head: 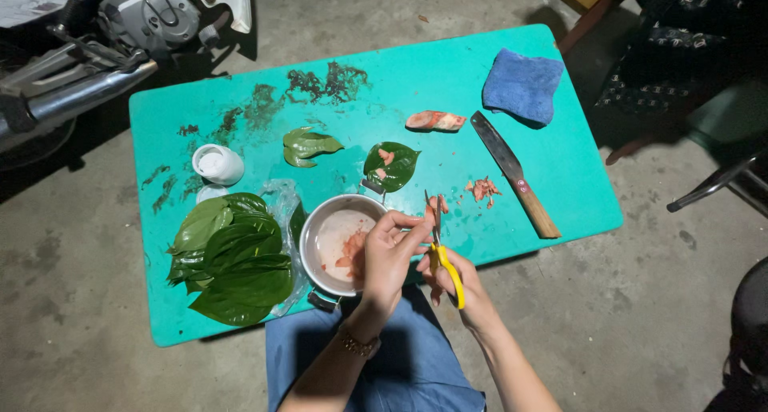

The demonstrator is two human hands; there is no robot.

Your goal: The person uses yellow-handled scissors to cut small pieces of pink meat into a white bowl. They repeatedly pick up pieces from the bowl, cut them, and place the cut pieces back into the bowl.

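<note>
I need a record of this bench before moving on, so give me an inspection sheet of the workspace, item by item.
Surface: teal table, paint worn off in dark patches along the far left.
Job's things: yellow scissors in the right hand; small pink piece at the blades, pinched by the left hand; metal bowl with pink bits.
Clutter: leaf stack on plastic, folded leaf, leaf with pink bits, pink chunk, scraps, knife, blue cloth, white pot.
Grippers: both hands busy.
Cables: nothing seen.
Surroundings: concrete floor, motorbike far left, chair right.
</note>
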